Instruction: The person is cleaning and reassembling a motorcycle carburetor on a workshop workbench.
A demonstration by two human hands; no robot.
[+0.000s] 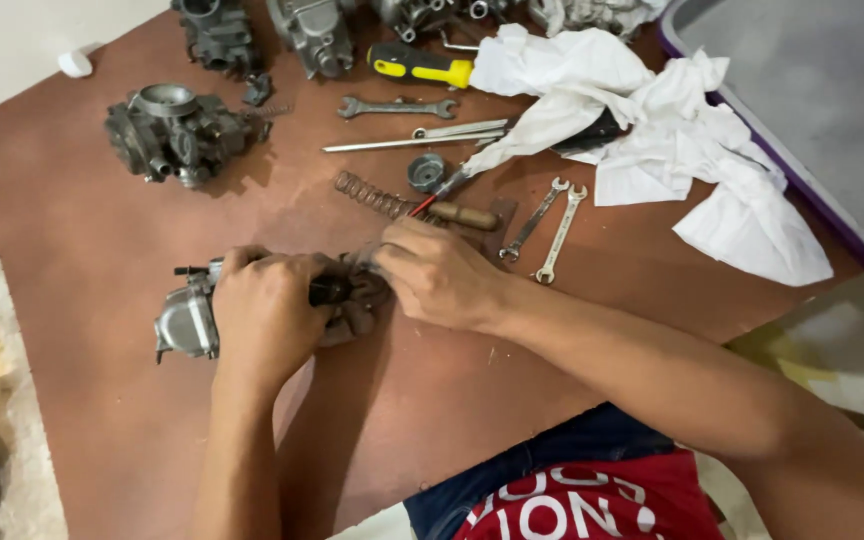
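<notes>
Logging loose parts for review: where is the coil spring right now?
In the head view the coil spring lies on the brown board just above the right hand, left of the wooden-handled tool and below the small round cap.

Your left hand [264, 310] lies on the grey metal carburettor [192, 318] at the near left of the brown board [82, 300], and your right hand [437, 272] touches that carburettor's right end. Just behind your right hand lie the coiled steel spring [370, 196] and the wooden-handled tool [462, 215]. To their right you have two slim steel spanners [547, 228] lying side by side. Further back, a second grey carburettor [177, 132] sits at the left, well apart from the first. The small round metal cap [426, 172] lies behind the spring. The crumpled white cloth [672, 140] covers the far right, with the yellow-handled screwdriver [420, 66] at its left edge.
</notes>
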